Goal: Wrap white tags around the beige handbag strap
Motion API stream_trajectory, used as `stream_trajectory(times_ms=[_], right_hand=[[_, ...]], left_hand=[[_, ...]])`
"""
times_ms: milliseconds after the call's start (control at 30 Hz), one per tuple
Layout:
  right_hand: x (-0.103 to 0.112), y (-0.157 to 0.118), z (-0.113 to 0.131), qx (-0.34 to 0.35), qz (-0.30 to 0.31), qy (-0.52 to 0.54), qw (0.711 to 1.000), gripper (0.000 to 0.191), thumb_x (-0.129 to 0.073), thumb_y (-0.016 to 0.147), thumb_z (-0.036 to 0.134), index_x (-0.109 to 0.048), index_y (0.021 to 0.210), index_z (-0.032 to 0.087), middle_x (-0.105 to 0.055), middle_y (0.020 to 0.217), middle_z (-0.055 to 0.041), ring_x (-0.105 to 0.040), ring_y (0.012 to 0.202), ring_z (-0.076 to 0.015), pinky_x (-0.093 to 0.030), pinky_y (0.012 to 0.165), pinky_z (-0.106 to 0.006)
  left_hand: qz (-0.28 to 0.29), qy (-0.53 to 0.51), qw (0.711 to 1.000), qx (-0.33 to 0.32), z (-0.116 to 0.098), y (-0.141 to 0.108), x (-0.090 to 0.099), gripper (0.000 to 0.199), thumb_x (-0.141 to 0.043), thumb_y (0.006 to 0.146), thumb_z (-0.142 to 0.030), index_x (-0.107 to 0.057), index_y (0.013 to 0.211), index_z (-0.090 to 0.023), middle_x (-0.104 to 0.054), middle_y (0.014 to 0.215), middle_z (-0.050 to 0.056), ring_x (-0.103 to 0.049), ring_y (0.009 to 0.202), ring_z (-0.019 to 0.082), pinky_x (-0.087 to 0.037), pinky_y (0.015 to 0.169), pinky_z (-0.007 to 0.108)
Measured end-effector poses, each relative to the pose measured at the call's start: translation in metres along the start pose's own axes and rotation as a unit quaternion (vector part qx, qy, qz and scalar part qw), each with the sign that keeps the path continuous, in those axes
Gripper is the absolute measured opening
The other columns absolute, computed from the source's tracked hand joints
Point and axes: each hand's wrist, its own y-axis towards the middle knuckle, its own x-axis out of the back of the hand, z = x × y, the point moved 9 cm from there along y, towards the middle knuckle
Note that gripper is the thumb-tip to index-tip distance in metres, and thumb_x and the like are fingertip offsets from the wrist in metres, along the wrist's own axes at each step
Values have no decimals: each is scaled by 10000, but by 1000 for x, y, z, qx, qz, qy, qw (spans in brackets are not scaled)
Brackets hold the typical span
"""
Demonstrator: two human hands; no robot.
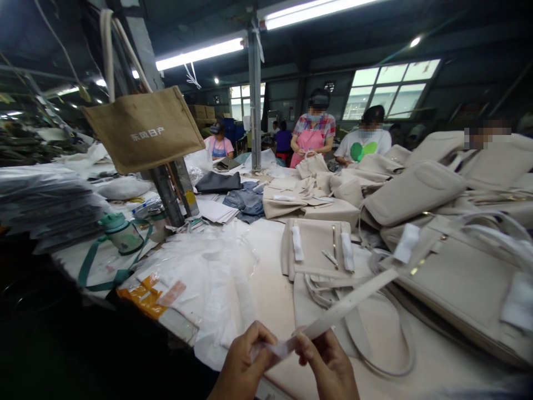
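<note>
A: Left hand (245, 362)?
B: Closed, thumb and forefinger pinching whitish film (280, 349) at the near end of a beige strap (350, 305).
A: Right hand (327, 364)?
B: Just beside it, gripping that strap a bit further along, fingers curled under.
A: Strap position?
B: Above the near part of the table (268, 244), slanting up and away to the right. Far end's by a large beige bag (462, 283); can't tell if they touch.
A: Around it?
B: Smaller bag (310, 236) beyond the hands, white wraps (297, 243) on its front, plus a zip (334, 239). Looped strap (410, 355) right of the hands. Clear plastic (216, 278) to the left.
A: Further off?
B: Green bottle (122, 233) left of a post (183, 189), brown tote (150, 130) hanging above. Across the table, a person in a pink apron (310, 141), hands at a beige piece (312, 165).
</note>
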Motion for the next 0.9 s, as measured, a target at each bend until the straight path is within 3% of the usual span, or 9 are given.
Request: stream_trajectory(times_ms=[167, 367, 500, 600, 667, 800, 900], right_hand=[[3, -5, -17, 1, -45, 19, 999, 400, -748, 648, 556, -649, 787, 194, -591, 618, -6, -505, 568, -158, -441, 548, -283], [-13, -11, -23, -21, 13, 42, 999, 479, -694, 672, 627, -658, 820, 172, -631, 690, -49, -551, 607, -177, -459, 508, -277], [18, 7, -12, -32, -27, 111, 993, 440, -666, 744, 571, -625, 956, 187, -646, 945, -48, -522, 617, -121, -472, 537, -240], [36, 16, -15, -38, -89, 135, 986, 384, -701, 742, 517, -616, 916, 186, -615, 927, -7, -497, 614, -91, -460, 560, -206], [28, 16, -21, -28, -86, 124, 988, 360, -716, 733, 500, -619, 869, 181, -602, 826, 11, -501, 612, -97, -458, 578, -211], [-10, 10, -28, 5, 25, 75, 997, 338, -685, 750, 510, -631, 767, 177, -571, 653, 13, -509, 595, -128, -447, 589, -245], [1, 12, -33, 2, 8, 62, 998, 430, -633, 763, 577, -639, 944, 187, -642, 812, -34, -551, 676, -161, -475, 608, -272]], left_hand=[[-15, 12, 1000, -5, -4, 4, -3, 198, -580, 845, -362, -588, 786, -173, -617, 726, 19, -570, 724, 179, -418, 672, 259], [-24, -58, 998, 12, -1, 10, -8, 105, -578, 830, -263, -573, 768, -178, -633, 692, 0, -609, 695, 166, -470, 663, 240], [-67, 0, 998, 4, 4, 12, 4, 78, -596, 801, -245, -600, 763, -177, -621, 697, -4, -588, 696, 160, -448, 637, 219], [-77, 26, 997, 3, 7, 15, 4, 81, -591, 800, -255, -613, 773, -181, -630, 702, -2, -592, 697, 162, -444, 630, 212], [-74, 33, 997, -3, 7, 17, -1, 78, -581, 804, -247, -617, 776, -183, -632, 706, 0, -596, 698, 162, -448, 639, 212], [-55, 39, 997, -26, 7, 20, -8, 96, -551, 817, -255, -604, 765, -194, -625, 708, -7, -610, 698, 163, -463, 660, 213], [-69, 80, 994, -27, 12, 21, 2, 93, -531, 817, -264, -601, 788, -211, -630, 727, -16, -613, 713, 161, -447, 664, 207]])
